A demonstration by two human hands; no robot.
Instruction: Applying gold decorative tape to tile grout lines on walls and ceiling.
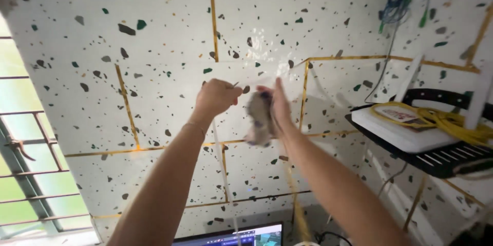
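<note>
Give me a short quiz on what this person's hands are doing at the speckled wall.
1. True or false: the right hand presses a grey cloth against the terrazzo-patterned wall.
2. What does the left hand pinch: A) a thin strip of clear film, B) a hammer, C) a cup?
3. Which device lies on the black wall shelf?

Key: 1 true; 2 A; 3 a white router with yellow cable.

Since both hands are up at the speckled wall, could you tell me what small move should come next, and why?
Probably press the cloth flat onto the wall. The right hand holds it bunched just off the panel, while the left hand pinches something thin that I cannot make out.
</note>
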